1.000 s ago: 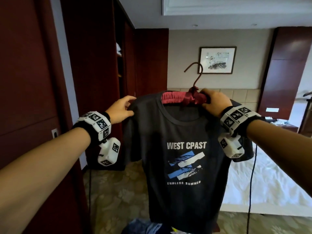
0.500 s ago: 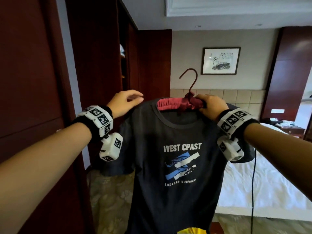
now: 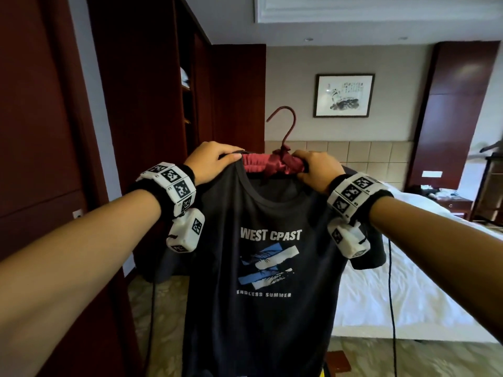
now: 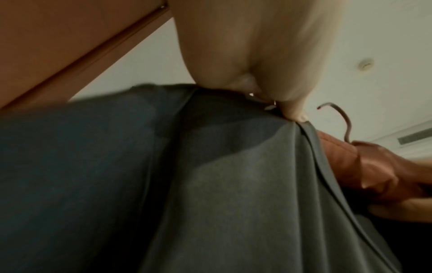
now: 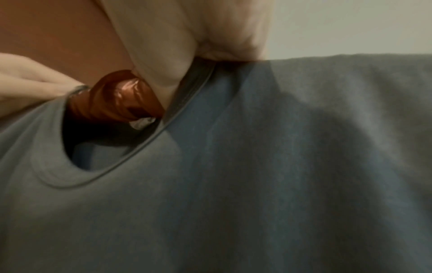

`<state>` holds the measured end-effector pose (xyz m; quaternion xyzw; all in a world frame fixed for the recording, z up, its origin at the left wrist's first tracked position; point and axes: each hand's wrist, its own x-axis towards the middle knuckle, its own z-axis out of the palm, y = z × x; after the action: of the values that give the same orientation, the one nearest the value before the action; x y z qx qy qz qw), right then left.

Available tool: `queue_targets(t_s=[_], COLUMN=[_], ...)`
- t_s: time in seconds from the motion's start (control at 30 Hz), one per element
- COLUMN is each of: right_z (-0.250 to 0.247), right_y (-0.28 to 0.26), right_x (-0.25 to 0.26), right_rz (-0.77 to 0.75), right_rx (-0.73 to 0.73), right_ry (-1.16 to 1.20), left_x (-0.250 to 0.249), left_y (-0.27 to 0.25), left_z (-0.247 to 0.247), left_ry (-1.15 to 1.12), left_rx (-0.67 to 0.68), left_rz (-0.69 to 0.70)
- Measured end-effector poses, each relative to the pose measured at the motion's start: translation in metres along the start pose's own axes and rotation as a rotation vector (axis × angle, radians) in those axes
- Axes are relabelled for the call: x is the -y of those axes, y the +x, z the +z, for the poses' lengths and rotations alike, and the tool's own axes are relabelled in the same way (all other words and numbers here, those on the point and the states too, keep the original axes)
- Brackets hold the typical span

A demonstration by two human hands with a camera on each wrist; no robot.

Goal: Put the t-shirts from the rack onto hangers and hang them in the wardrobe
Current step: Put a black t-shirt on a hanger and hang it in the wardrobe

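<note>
A dark grey t-shirt (image 3: 261, 308) printed WEST CPAST hangs in front of me on a padded red satin hanger (image 3: 272, 164) with a red hook (image 3: 285, 118). My left hand (image 3: 215, 161) pinches the shirt's left shoulder by the collar (image 4: 306, 129). My right hand (image 3: 315, 170) grips the right side of the hanger (image 5: 121, 96) together with the collar (image 5: 187, 88). The open wardrobe (image 3: 187, 104) stands to the left behind the shirt.
Dark red wardrobe doors (image 3: 40, 131) fill the left side. A bed (image 3: 394, 281) with white sheets lies to the right, a nightstand (image 3: 457, 205) beyond it. Patterned carpet (image 3: 158, 308) runs below. Black cables (image 3: 392, 308) hang from both wrists.
My left hand slid from the shirt's outer shoulder inward to the collar. The shirt and hanger shifted slightly left, toward the wardrobe.
</note>
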<state>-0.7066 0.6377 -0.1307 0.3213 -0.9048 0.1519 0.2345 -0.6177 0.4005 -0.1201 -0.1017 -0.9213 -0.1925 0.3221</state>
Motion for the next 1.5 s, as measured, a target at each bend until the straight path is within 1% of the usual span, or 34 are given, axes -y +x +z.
queue_targets(t_s=[0.1, 0.2, 0.27, 0.3, 0.37, 0.47, 0.53, 0.6, 0.77, 0.83, 0.9, 1.0, 1.1, 1.3, 1.37, 1.5], right_z=[-0.001, 0.001, 0.002, 0.002, 0.000, -0.004, -0.007, -0.009, -0.011, -0.010, -0.008, -0.005, -0.007, -0.015, -0.016, -0.015], right_y=[0.000, -0.003, -0.003, -0.003, -0.002, -0.002, -0.003, -0.006, -0.013, -0.014, -0.014, -0.016, -0.020, -0.025, -0.029, -0.042], right_x=[0.002, 0.007, 0.012, 0.015, 0.019, 0.018, 0.014, 0.005, -0.027, -0.032, -0.033, -0.033, -0.041, -0.055, -0.064, -0.096], right_rz=[0.003, -0.016, -0.025, -0.026, -0.028, -0.035, -0.040, -0.043, 0.076, 0.097, 0.095, 0.064, 0.081, 0.081, 0.082, 0.191], right_rx=[0.005, 0.012, 0.019, 0.013, -0.016, -0.005, 0.049, 0.074, 0.021, 0.006, -0.041, -0.126, -0.210, -0.223, -0.211, -0.146], right_ry=[0.004, -0.003, -0.002, -0.001, -0.004, 0.006, 0.059, 0.153, 0.285, 0.354, 0.355, 0.280, 0.271, 0.264, 0.328, 0.438], left_x=[-0.002, -0.011, -0.019, -0.024, -0.030, -0.033, -0.034, -0.035, -0.030, -0.031, -0.032, -0.032, -0.031, -0.037, -0.039, -0.041], left_y=[0.001, 0.000, 0.001, 0.003, 0.006, 0.009, 0.010, 0.009, 0.006, 0.004, 0.003, 0.001, 0.000, 0.005, 0.007, 0.009], left_z=[0.001, 0.006, 0.013, 0.016, 0.023, 0.029, 0.030, 0.029, 0.028, 0.029, 0.032, 0.036, 0.035, 0.041, 0.045, 0.046], left_ry=[0.023, 0.037, 0.169, 0.284, 0.492, 0.634, 0.658, 0.671, 0.718, 0.739, 0.757, 0.748, 0.724, 0.721, 0.737, 0.727], left_rx=[0.018, 0.113, 0.176, 0.174, 0.117, -0.004, -0.052, -0.065, -0.132, -0.128, -0.116, -0.131, -0.115, -0.103, -0.095, -0.130], left_rz=[-0.026, -0.051, -0.031, 0.000, 0.063, 0.144, 0.155, 0.130, 0.131, 0.136, 0.135, 0.130, 0.107, 0.032, 0.001, -0.070])
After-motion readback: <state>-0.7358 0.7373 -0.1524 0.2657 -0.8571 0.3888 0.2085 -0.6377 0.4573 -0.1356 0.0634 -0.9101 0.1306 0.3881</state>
